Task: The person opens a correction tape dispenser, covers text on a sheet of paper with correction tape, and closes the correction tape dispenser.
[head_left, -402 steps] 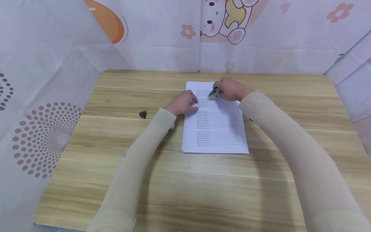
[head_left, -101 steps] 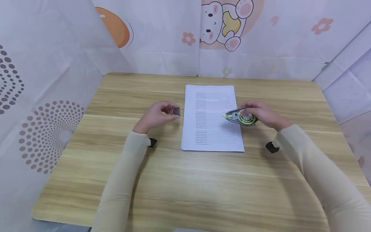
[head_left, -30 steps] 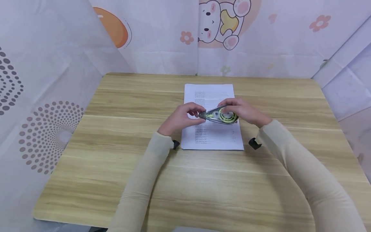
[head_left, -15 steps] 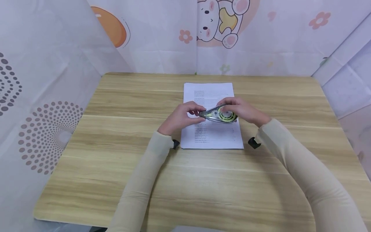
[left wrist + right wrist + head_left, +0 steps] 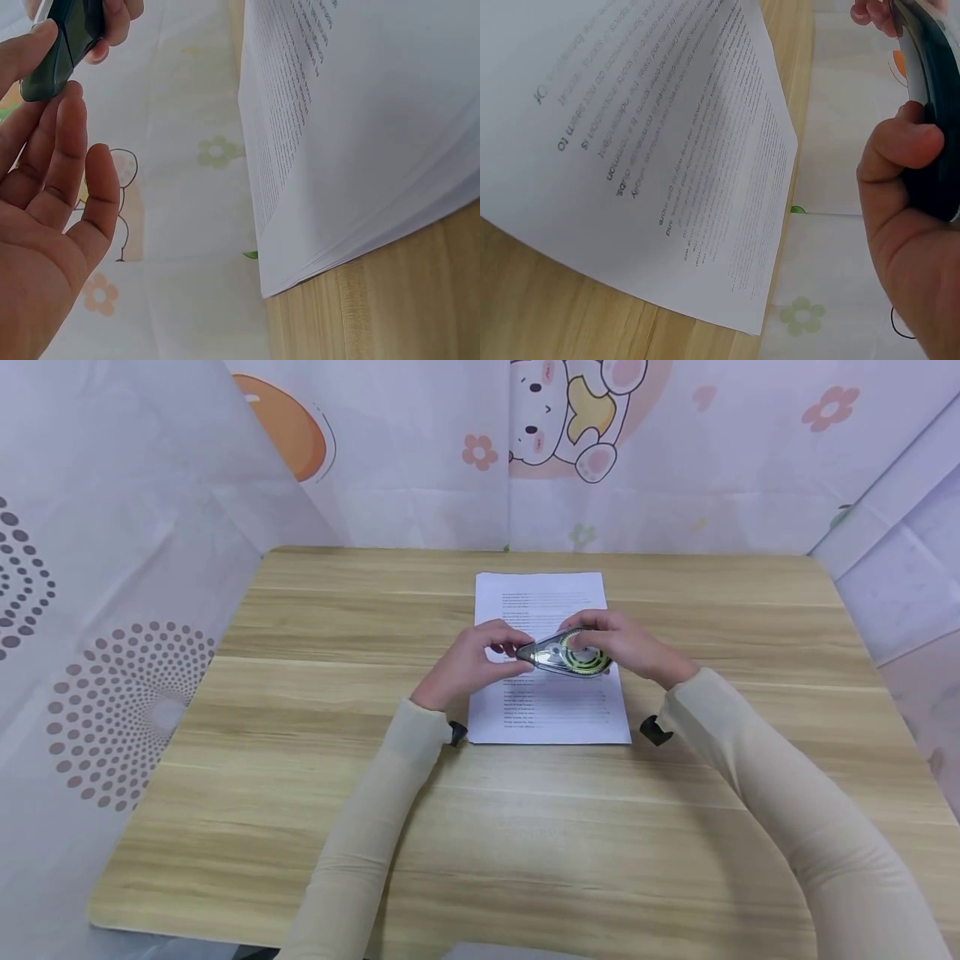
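Note:
A correction tape dispenser (image 5: 557, 655), with a clear body and yellow-green wheel, is held level above a stack of printed paper (image 5: 550, 714). My right hand (image 5: 633, 647) grips its wide rear end. At the pointed end my left hand (image 5: 480, 660) pinches the dark cap (image 5: 527, 653), which sits over the tip. From the left wrist, the thumb and index finger hold the dark cap end (image 5: 46, 79), with the other fingers loosely bent below. In the right wrist view, the thumb presses against the dark edge of the dispenser (image 5: 936, 67).
The stack lies on a wood-grain table (image 5: 300, 760), near its back edge. A patterned curtain (image 5: 405, 460) hangs behind and to the sides. Black straps (image 5: 656, 731) sit at both wrists. A grey edge (image 5: 502, 952) shows at the bottom.
Earlier the right hand ran the tape dispenser over the page while the cap lay on the table. The left hand picked up the cap and brought it onto the tip; little moved since.

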### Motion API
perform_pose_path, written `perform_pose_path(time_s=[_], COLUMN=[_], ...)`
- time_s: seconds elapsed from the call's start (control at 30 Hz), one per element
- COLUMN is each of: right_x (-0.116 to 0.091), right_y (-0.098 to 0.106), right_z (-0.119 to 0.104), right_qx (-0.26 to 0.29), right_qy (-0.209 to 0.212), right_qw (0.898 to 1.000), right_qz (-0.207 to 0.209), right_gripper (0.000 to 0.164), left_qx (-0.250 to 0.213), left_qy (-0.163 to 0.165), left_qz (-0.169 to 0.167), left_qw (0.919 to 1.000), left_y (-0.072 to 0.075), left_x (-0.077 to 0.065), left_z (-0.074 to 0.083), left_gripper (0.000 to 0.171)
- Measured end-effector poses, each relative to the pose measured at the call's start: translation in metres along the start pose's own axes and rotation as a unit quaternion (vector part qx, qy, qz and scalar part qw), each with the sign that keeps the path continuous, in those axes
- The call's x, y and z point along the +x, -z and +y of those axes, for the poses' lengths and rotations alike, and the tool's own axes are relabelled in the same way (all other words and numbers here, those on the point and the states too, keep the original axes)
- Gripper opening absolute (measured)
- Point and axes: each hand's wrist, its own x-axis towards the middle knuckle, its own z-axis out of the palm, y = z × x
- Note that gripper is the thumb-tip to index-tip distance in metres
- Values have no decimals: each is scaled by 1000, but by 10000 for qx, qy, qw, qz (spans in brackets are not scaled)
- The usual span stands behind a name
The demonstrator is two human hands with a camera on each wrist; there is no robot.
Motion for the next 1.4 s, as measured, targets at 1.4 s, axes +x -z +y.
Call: perform_pose_path(time_s=[1.4], right_x=[4], right_y=[-5], right_z=[3], right_qx=[-72], right_qy=[-96], right_qw=[9999], right_qz=[-69], right_gripper=[34], left_qx=[104], left_qy=[269], left_qz=[20], left_qw=[9996], left_y=[-3], left_x=[-2], left_z=[-2], left_gripper=[34])
